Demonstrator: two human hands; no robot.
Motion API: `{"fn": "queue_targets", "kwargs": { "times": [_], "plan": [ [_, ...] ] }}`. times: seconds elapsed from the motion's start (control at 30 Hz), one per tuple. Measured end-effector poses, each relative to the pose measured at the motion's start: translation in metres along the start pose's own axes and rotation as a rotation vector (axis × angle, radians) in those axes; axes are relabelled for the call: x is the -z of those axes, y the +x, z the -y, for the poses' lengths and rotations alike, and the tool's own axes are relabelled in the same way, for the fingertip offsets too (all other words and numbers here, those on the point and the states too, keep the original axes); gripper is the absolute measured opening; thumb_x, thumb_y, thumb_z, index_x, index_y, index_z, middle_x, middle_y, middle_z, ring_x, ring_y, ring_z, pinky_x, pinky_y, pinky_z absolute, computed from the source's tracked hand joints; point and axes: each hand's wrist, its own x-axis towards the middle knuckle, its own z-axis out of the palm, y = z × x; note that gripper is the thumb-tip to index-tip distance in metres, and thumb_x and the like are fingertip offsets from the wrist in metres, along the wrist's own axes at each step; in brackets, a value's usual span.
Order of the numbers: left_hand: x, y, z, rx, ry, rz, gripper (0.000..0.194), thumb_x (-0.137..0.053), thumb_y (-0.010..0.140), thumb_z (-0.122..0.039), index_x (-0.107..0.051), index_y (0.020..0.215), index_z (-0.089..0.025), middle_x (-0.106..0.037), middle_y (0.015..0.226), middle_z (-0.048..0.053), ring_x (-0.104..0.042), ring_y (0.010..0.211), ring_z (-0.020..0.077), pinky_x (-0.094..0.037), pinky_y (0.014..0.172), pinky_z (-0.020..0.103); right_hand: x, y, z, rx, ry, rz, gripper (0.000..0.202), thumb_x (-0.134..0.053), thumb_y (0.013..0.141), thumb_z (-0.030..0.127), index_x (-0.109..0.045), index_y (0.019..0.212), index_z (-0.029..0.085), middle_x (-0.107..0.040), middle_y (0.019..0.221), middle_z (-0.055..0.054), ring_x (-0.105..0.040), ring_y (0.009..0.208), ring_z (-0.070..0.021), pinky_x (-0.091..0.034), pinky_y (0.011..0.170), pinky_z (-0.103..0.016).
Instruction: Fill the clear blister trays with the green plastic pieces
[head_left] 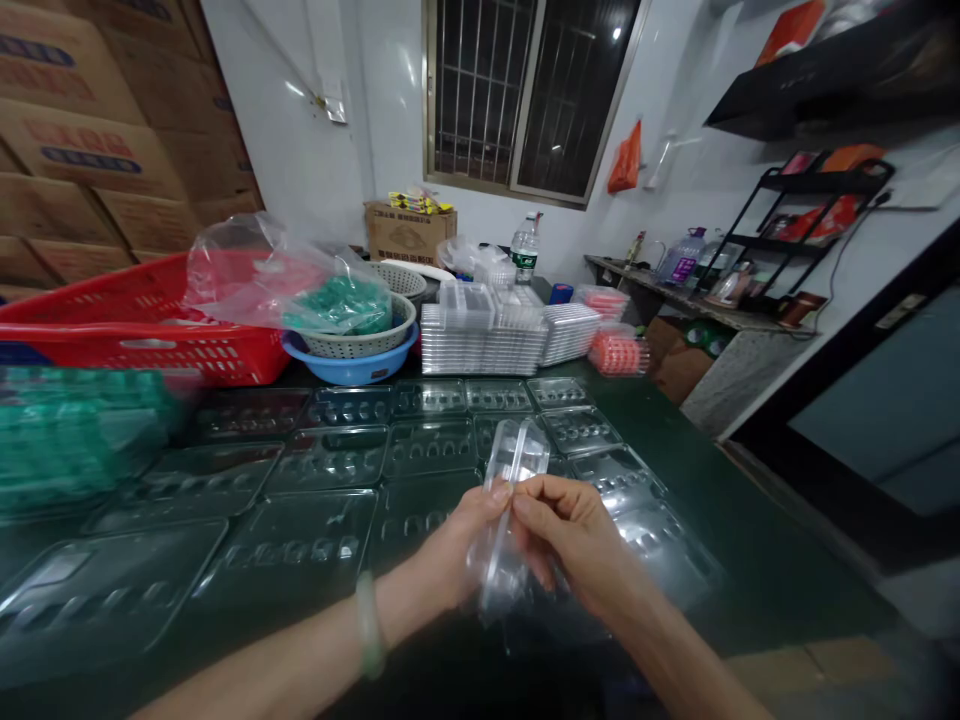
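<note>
Both hands meet at the middle front, above the dark green table (675, 430). Pinched between the fingers of my left hand (469, 530) is a clear plastic tray (517, 455), held on edge and tilted. My right hand (570, 520) grips the same tray from the other side, thumb and forefinger at its edge. The tray's lower part is blurred. Rows of clear moulded trays (427, 447) lie flat on the table around and beyond the hands.
Behind the trays stand stacked clear packs (480, 335), a blue basin (352, 368) with a sieve (345, 343) in it, and a red basket (240, 355). Green packs (75, 430) lie at the left. Pink packs (619, 352) sit at the back right.
</note>
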Motion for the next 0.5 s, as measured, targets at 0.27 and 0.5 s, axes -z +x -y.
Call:
{"fn": "queue_targets", "kwargs": {
  "times": [0.27, 0.5],
  "plan": [
    [0.0004, -0.0044, 0.0016, -0.035, -0.016, 0.002, 0.043, -0.041, 0.079, -0.049, -0.056, 0.063, -0.012, -0.062, 0.056, 0.011, -0.061, 0.054, 0.0224, -0.045, 0.053, 0.031, -0.0034, -0.0021, 0.0011, -0.008, 0.065, 0.013, 0.025, -0.053, 0.08, 0.033, -0.053, 0.065, 0.013, -0.054, 0.057, 0.003, -0.041, 0.032, -0.002, -0.027, 0.031, -0.015],
    [-0.0036, -0.0103, 0.0007, -0.01, -0.011, -0.03, 0.047, -0.038, 0.08, -0.05, -0.055, 0.06, -0.011, -0.064, 0.057, 0.014, -0.062, 0.056, 0.0218, -0.044, 0.053, 0.028, -0.0051, -0.0037, 0.0022, -0.02, 0.051, 0.024, 0.027, -0.053, 0.08, 0.035, -0.052, 0.064, 0.013, -0.053, 0.055, 0.003, -0.041, 0.032, -0.0021, -0.027, 0.031, -0.014]
  ]
}}
